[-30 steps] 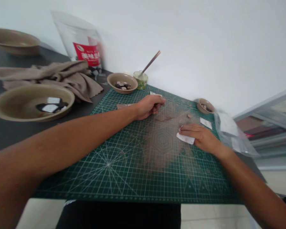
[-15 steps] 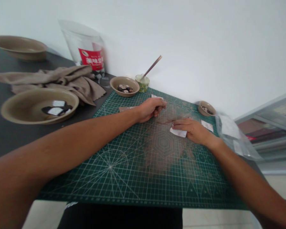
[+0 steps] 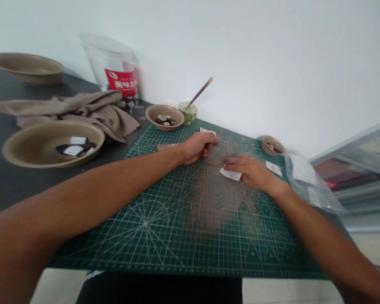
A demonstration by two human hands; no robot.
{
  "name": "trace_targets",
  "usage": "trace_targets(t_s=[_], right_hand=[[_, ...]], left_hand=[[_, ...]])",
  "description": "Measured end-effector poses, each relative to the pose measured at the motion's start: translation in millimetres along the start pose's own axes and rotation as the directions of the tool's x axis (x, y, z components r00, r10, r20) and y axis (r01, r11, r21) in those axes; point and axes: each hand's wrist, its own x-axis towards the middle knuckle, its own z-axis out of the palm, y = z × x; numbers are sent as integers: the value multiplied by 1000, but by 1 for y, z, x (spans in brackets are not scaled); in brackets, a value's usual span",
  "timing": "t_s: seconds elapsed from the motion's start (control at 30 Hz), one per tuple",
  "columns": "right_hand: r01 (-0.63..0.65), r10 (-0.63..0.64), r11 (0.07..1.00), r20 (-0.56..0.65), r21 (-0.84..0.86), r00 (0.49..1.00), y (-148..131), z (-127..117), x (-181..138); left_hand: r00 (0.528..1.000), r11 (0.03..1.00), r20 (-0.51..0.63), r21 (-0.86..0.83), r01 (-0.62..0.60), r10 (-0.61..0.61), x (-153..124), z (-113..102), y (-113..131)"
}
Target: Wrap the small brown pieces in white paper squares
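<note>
My left hand (image 3: pixel 200 147) hovers over or rests on the green cutting mat (image 3: pixel 177 236), its fingers curled together; whatever they may pinch is hidden. Just behind it lies a white slip (image 3: pixel 208 131), partly covered. My right hand (image 3: pixel 251 171) is closed on a small white piece of paper (image 3: pixel 230 174), its fingers across the top edge. Brown powder (image 3: pixel 205 211) is spread over the mat around and below both hands, with a darker brown streak (image 3: pixel 215 164) between them. Another white slip (image 3: pixel 273 168) lies to the right of my right hand.
At the left stand a large bowl (image 3: pixel 15 154) with dark pieces and white packets, a crumpled brown cloth (image 3: pixel 107 120) and a clear bag (image 3: pixel 106 55). Farther back are small bowls (image 3: pixel 152 115), (image 3: pixel 266 148) and a cup (image 3: pixel 190 114) with sticks. A plastic bag (image 3: pixel 316 190) lies right.
My right hand has slid a little to the left, and the white piece of paper has moved with it. My left hand keeps nearly the same place.
</note>
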Motion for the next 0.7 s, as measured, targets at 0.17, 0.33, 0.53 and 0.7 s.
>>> trace_targets(t_s=[0.17,0.33,0.53,0.7], right_hand=[[-51,50,997,-14,-57,999,-4,4,1],[-82,80,996,-76,-30,994,-13,-8,-12],[-187,189,982,-133,27,973,-23,-39,-68],[-335,333,942,-89,-2,939,-30,-51,-133]], left_hand=[[1000,1000,23,-29,-11,11,1,-2,-2],[1000,1000,21,-31,-4,5,1,-3,-1],[1000,1000,22,-22,-6,7,2,-3,-1],[1000,999,21,-30,-16,16,4,-3,-2]])
